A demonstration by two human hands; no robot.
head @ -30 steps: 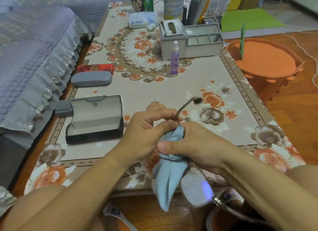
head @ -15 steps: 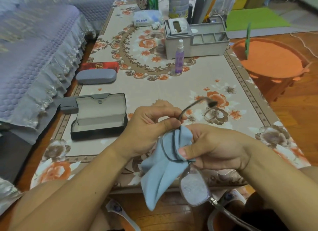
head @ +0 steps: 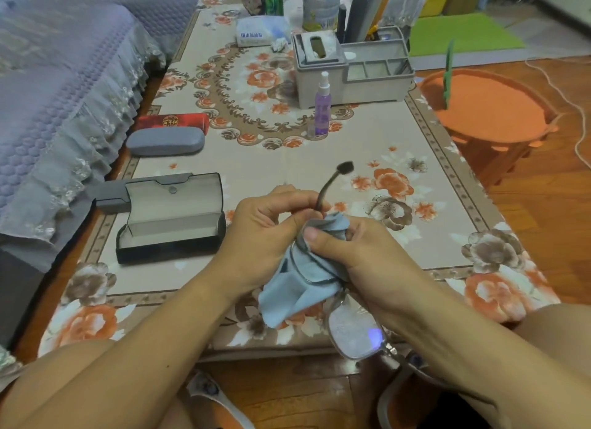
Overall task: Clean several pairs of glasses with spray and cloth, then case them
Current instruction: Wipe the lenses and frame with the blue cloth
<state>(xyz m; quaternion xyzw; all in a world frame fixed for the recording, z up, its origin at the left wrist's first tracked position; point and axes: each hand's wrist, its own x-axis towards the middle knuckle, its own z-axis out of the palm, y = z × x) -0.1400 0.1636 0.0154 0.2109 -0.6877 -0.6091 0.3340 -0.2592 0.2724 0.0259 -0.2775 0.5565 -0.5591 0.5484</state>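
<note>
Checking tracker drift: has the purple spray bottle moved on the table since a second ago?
No. The spray bottle stands at the same front corner of the grey organizer; only the camera shifted.

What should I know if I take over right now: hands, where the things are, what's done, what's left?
Left hand grips the glasses near one temple. Right hand pinches the blue cloth over one lens; the other lens hangs bare below.
Spray bottle stands mid-table. Open black case sits empty at left; closed grey case and red case lie beyond it.
Done: cloth wiping under way on this pair.
Left: finish the wipe and case the pair. No other glasses show.
</note>
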